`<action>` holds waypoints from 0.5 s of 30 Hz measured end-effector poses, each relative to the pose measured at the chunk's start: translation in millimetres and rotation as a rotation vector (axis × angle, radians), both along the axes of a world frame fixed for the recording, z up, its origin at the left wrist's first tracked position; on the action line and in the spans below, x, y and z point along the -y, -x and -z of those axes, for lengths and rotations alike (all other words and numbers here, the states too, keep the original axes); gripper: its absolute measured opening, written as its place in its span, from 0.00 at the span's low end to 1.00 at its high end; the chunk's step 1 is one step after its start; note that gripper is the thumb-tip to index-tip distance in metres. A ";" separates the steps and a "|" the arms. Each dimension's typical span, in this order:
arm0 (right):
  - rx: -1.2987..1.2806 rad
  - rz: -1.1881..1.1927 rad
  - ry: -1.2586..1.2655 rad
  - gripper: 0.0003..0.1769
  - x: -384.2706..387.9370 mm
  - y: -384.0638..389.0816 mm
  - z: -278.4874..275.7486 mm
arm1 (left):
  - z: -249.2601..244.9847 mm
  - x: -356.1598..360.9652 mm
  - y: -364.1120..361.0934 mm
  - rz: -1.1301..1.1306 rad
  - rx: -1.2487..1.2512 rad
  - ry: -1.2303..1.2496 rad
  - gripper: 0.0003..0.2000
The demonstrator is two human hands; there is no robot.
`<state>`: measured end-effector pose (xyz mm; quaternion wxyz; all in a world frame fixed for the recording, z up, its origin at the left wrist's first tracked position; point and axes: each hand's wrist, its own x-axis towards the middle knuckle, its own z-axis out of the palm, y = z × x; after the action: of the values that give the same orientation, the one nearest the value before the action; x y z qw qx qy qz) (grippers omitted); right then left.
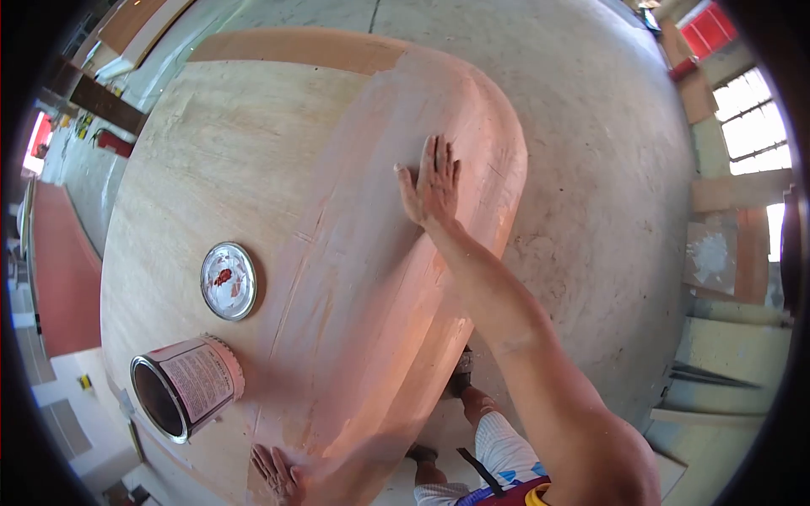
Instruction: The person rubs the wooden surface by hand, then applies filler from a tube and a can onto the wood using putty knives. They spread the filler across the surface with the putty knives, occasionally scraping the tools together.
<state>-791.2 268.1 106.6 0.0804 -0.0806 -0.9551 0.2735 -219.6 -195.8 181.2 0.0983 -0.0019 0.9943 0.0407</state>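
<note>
A large round-edged plywood panel fills the middle, pinkish coating along its right side; an open can stands near left, its lid just beyond. The right hand, far, and left hand, near, spread palm-down at the coating, each grip wide.

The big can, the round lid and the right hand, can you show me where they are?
Big can [197, 383], head view: on its printed label.
Round lid [237, 287], head view: on its whitish face.
Right hand [434, 189], head view: on the back of it.
</note>
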 end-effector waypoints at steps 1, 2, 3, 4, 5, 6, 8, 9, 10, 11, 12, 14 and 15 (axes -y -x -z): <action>-0.019 -0.013 -0.021 0.52 -9.0 12.0 3.2 | -10.7 -14.4 -2.5 -0.074 0.066 -0.012 0.41; -0.032 -0.015 -0.005 0.52 -13.2 15.9 4.1 | -26.3 -36.1 13.9 -0.140 0.134 -0.020 0.41; -0.053 -0.015 0.008 0.52 -16.7 22.1 1.4 | -37.2 -60.2 39.7 -0.208 0.192 -0.031 0.42; -0.072 -0.014 0.021 0.52 -17.5 23.2 -1.5 | -40.1 -77.1 63.0 -0.160 0.233 -0.071 0.42; -0.094 -0.013 0.054 0.51 -18.6 22.1 -0.5 | -33.1 -93.3 89.0 -0.112 0.273 -0.117 0.43; -0.085 -0.012 0.066 0.51 -18.3 21.1 -1.2 | -19.9 -110.8 116.8 -0.067 0.202 -0.141 0.45; -0.082 -0.010 0.082 0.51 -18.3 21.6 -2.9 | 7.7 -143.4 184.4 0.003 0.054 -0.119 0.49; -0.093 -0.012 0.068 0.51 -19.4 22.2 -1.7 | 17.7 -160.2 218.6 0.026 -0.023 -0.078 0.51; -0.105 -0.013 0.060 0.51 -20.6 24.5 -1.3 | 17.8 -175.6 249.0 -0.008 -0.052 -0.047 0.51; -0.113 -0.012 0.059 0.51 -21.6 23.7 0.1 | 13.9 -184.1 266.7 -0.039 -0.077 -0.010 0.52; -0.120 -0.012 0.062 0.51 -20.8 23.2 1.8 | 14.7 -185.7 269.3 -0.043 -0.087 -0.018 0.51; -0.117 -0.007 0.064 0.51 -19.9 20.0 4.6 | 16.1 -180.7 264.9 -0.038 -0.099 -0.034 0.49; -0.116 -0.001 0.058 0.51 -20.0 21.5 5.4 | 17.3 -179.3 265.9 -0.038 -0.100 -0.035 0.49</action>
<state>-812.6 288.1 101.2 0.1331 -0.0662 -0.9406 0.3053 -485.5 -16.6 163.9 0.0475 -0.0168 0.9969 0.0599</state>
